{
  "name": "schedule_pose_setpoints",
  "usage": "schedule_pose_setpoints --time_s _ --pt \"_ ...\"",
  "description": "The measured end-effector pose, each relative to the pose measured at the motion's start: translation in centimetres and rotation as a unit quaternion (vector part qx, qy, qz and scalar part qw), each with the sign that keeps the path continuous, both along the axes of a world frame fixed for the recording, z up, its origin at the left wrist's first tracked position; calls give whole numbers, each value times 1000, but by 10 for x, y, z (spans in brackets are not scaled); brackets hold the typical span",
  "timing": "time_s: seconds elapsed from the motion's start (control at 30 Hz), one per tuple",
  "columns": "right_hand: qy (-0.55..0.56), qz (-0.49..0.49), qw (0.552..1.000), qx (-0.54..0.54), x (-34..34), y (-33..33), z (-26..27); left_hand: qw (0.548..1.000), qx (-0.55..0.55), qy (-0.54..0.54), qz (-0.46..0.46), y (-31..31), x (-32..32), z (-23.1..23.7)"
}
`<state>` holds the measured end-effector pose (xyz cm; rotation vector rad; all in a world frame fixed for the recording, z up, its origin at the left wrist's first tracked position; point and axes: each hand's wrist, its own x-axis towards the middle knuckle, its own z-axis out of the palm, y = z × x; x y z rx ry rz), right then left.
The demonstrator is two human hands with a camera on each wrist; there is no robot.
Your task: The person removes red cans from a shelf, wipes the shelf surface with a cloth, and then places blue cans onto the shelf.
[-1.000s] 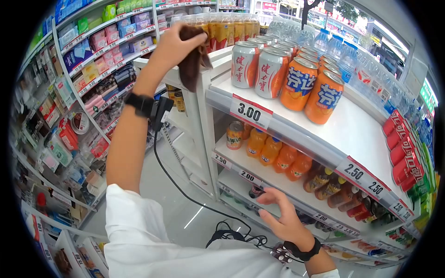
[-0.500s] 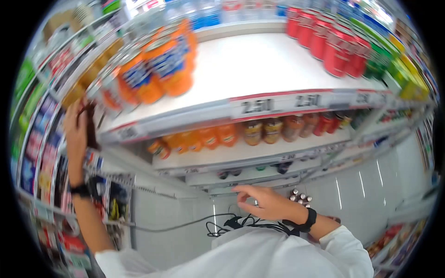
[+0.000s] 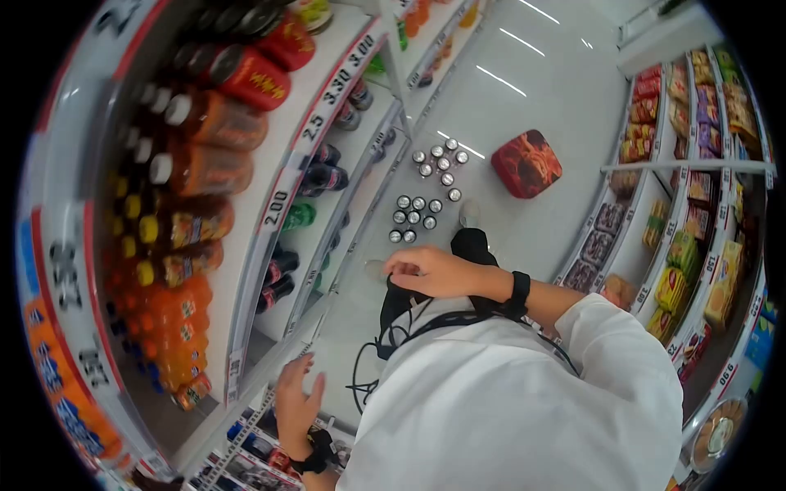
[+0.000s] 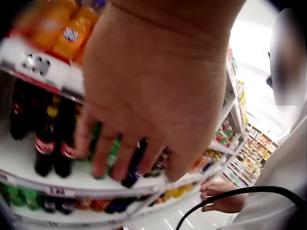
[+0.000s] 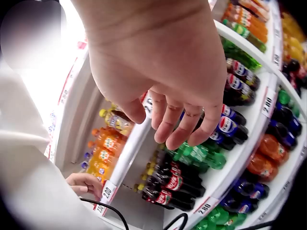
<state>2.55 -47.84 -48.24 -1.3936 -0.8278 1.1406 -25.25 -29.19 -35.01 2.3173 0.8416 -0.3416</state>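
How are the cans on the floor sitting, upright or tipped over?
Upright: in the head view, the cans on the floor show round silver ends to the camera above, and none appears on its side.

Head view: orange soda cans along the upper shelf are cut by the dark left border. Under that shelf's edge, the rear orange soda bottles sink into shadow. Drink cans on the floor show only their lids, with any print too small to read; one shoe is partly covered by the trouser leg.

Left wrist view: the left hand hides the shelf's middle, leaving slivers of green bottles between its fingers. The price label at upper left is illegible through blur.

Right wrist view: the right hand covers parts of the Pepsi bottles; the white shirt partly conceals the left hand.
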Motion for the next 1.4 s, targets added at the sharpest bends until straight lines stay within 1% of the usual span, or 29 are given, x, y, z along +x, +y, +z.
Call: schedule_pose_setpoints --time_s 0.1,0.17,0.23,0.3,0.33,0.37,0.4,0.43,0.47,0.5,0.53,0.57,0.63,0.67,0.7,0.77,0.8,0.83,0.87,0.9,0.97,1.03,1.1,1.13,1.17,1.23,1.3,1.37,1.4 --pt "14 -5 998 -57 5 -15 -66 980 -127 124 -90 13 20 -63" --pt "30 -40 993 -108 -1 -20 -130 968 -168 122 -141 15 47 -114" --pt "-15 -56 982 -179 4 -30 -185 959 -248 100 -95 8 72 -188" --pt "-14 -100 967 -235 -8 -40 -255 951 -285 100 -61 2 72 -282" --pt "-1 -102 966 -239 -14 -43 -289 941 -320 98 -44 -2 79 -322" --pt "35 -155 951 -264 -15 -51 -330 928 -359 96 -29 -9 95 -370" --pt "71 -207 933 -286 -24 -53 -355 920 -373 123 -3 -10 100 -398" --pt "81 -210 930 -292 -33 -53 -383 910 -386 150 22 -10 105 -428" --pt "122 -265 904 -314 -39 -63 -425 910 -380 152 71 -20 113 -474" --pt "157 -314 877 -328 -49 -63 -445 914 -363 151 103 -23 104 -508" --pt "142 -318 869 -351 -55 -61 -460 917 -353 151 106 -22 103 -529" --pt "152 -315 863 -366 -56 -69 -492 918 -348 158 109 -29 108 -573" --pt "67 -312 863 -392 -49 -71 -527 915 -345 178 106 -31 112 -629" --pt "87 -294 853 -422 -43 -74 -540 913 -346 195 98 -38 109 -665" --pt "93 -288 851 -429 -37 -75 -557 909 -349 203 102 -42 117 -682" --pt "22 -301 864 -403 -41 -84 -586 873 -404 190 198 -61 134 -696" --pt "25 -295 864 -407 -34 -83 -589 870 -405 194 204 -66 142 -702" --pt "-5 -280 869 -408 -26 -80 -596 851 -426 187 244 -69 149 -714" --pt "-36 -263 869 -419 -26 -83 -614 824 -454 185 283 -81 149 -741" --pt "-36 -258 869 -422 -23 -81 -622 821 -457 186 287 -89 155 -754" --pt "-78 -261 873 -404 -19 -81 -629 822 -434 119 350 -112 162 -771" --pt "-102 -244 879 -396 -13 -75 -632 826 -419 112 359 -124 168 -792" --pt "-129 -227 884 -387 -3 -69 -637 902 -296 95 300 -141 179 -812" --pt "-184 -209 887 -367 3 -63 -640 918 -272 61 281 -145 183 -824" --pt "-238 -191 887 -346 10 -57 -645 917 -274 62 285 -150 188 -839" --pt "-270 -165 889 -330 24 -48 -660 963 -169 5 211 -157 203 -846" --pt "-394 -103 862 -302 30 -41 -678 955 -197 -4 220 -162 212 -846" --pt "-381 -91 868 -306 31 -37 -690 970 -127 57 198 -165 215 -851" --pt "-378 -86 868 -309 30 -37 -696 969 -127 60 202 -164 216 -851"
